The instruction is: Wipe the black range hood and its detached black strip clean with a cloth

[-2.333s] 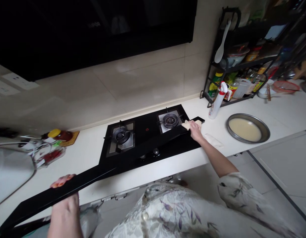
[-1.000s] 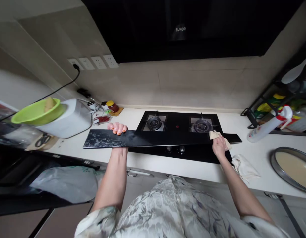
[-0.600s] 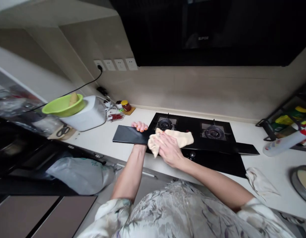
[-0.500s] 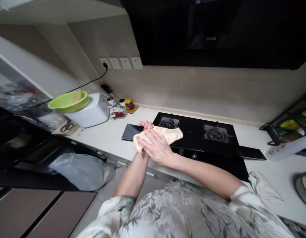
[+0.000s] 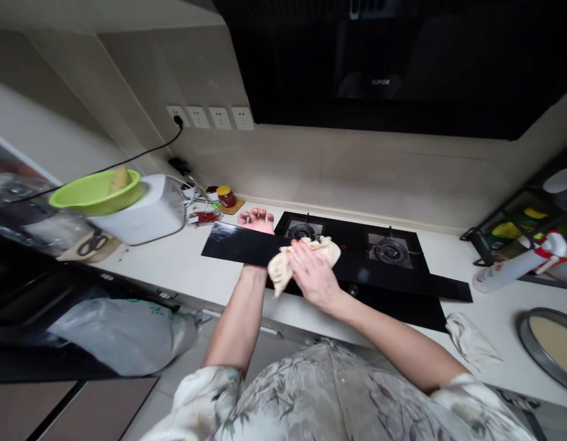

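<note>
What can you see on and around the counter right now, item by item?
panel: 1, black, across stove front
cloth: 1, cream, on panel
stove: 1, black, two burners
rag: 1, white, counter right
spray bottle: 1, white-red, lying right
pan: 1, metal, far right
bowl: 1, green, on white appliance
jar: 1, red, by wall
left hand: holds panel's far edge
right hand: presses cloth
</note>
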### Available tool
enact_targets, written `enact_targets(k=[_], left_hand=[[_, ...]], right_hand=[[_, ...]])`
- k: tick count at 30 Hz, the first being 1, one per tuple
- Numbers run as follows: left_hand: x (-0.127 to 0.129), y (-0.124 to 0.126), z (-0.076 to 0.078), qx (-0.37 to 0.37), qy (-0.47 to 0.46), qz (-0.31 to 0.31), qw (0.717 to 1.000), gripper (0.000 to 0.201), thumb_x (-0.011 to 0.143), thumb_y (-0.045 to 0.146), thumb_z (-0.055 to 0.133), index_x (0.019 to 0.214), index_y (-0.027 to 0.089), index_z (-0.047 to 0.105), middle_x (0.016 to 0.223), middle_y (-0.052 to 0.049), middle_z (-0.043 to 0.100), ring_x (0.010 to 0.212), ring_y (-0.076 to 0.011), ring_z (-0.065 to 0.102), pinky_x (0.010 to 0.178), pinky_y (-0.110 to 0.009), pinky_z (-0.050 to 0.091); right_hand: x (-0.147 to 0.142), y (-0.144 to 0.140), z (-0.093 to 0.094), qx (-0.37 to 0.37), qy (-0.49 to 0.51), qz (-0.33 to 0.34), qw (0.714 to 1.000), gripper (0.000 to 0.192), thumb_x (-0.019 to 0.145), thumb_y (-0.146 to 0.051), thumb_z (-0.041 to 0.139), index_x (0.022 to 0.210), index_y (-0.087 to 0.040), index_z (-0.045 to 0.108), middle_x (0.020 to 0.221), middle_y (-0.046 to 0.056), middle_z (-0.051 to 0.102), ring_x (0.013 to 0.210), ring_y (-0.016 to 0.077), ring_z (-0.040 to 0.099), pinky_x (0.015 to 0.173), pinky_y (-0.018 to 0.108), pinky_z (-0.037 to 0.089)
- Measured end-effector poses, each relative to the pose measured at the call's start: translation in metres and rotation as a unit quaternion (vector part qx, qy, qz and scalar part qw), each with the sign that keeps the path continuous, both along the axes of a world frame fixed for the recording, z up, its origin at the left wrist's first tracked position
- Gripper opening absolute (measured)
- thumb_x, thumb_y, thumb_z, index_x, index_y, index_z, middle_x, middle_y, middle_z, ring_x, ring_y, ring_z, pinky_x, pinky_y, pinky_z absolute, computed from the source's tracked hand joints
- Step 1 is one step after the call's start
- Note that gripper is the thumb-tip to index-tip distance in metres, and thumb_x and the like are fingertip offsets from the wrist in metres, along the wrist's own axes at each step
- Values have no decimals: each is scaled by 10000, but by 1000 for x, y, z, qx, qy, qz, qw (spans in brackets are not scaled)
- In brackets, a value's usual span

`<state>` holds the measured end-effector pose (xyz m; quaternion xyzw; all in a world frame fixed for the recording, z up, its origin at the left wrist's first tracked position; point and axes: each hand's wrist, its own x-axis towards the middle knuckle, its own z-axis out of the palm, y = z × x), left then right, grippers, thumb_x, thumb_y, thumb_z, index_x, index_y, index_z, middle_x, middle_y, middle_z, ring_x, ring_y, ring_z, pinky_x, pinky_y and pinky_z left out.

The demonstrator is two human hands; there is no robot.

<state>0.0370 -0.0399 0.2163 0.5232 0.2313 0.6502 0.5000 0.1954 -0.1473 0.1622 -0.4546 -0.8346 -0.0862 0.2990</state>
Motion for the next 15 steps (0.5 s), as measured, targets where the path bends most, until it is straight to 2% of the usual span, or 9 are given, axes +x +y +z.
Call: enact_targets(k=[2,5,6,8,10,12,13,14,15], left_hand=[[5,9,13,34,-115,-8,993,515,1033,163,295,532,253,218,579,33,451,567,-121,466,602,-183,478],[9,12,21,84,-296,-105,946,480,1005,222,486,615,195,207,563,47,272,463,-91,341,454,-152,372],[9,13,21,92,-319,-135,934,489,993,251,531,627,193,212,566,53,224,433,-81,281,410,-147,327],[5,16,17,97,-315,-162,930,511,999,322,549,640,197,207,561,62,153,396,-72,187,353,-153,266],[1,24,14,113,-311,-167,929,537,997,393,562,643,201,207,535,71,121,363,-66,130,319,-165,234],[-2,35,11,149,-320,-172,920,559,978,436,595,641,202,215,500,80,112,328,-60,97,296,-175,213],[-3,40,12,169,-328,-175,913,561,971,445,607,643,202,222,484,85,114,311,-58,91,287,-177,210],[-3,44,12,187,-338,-180,905,556,967,446,615,648,203,231,472,89,121,296,-56,93,281,-177,214],[-3,46,15,203,-347,-189,896,544,965,437,621,654,204,241,460,93,135,280,-56,105,277,-175,225]], right_hand=[[44,-19,-26,5,26,-55,998,550,1034,-236,352,1566,-136,449,1610,183,409,1555,294,302,1203,534,368],[119,-51,-65,7,102,-198,975,583,1019,-249,287,1571,-140,438,1582,167,457,1533,271,351,1229,532,337],[146,-62,-77,6,128,-236,963,588,1008,-255,275,1551,-137,464,1558,166,486,1513,261,385,1234,522,334],[200,-83,-100,9,183,-317,931,600,968,-276,270,1486,-115,528,1476,178,564,1461,260,454,1214,510,366],[248,-98,-117,3,234,-411,881,584,919,-305,308,1384,-103,597,1375,192,627,1389,276,517,1175,507,406],[280,-105,-123,9,281,-505,816,532,882,-330,336,1235,-99,661,1237,212,674,1281,313,572,1114,533,438],[287,-104,-120,14,295,-539,789,497,880,-340,337,1150,-104,681,1161,219,686,1218,327,588,1080,542,448],[287,-102,-114,16,299,-560,773,462,888,-348,331,1064,-115,689,1082,216,691,1152,332,598,1046,541,455],[279,-97,-105,16,293,-564,772,434,906,-351,319,982,-133,687,1009,207,688,1087,327,601,1015,527,459]])
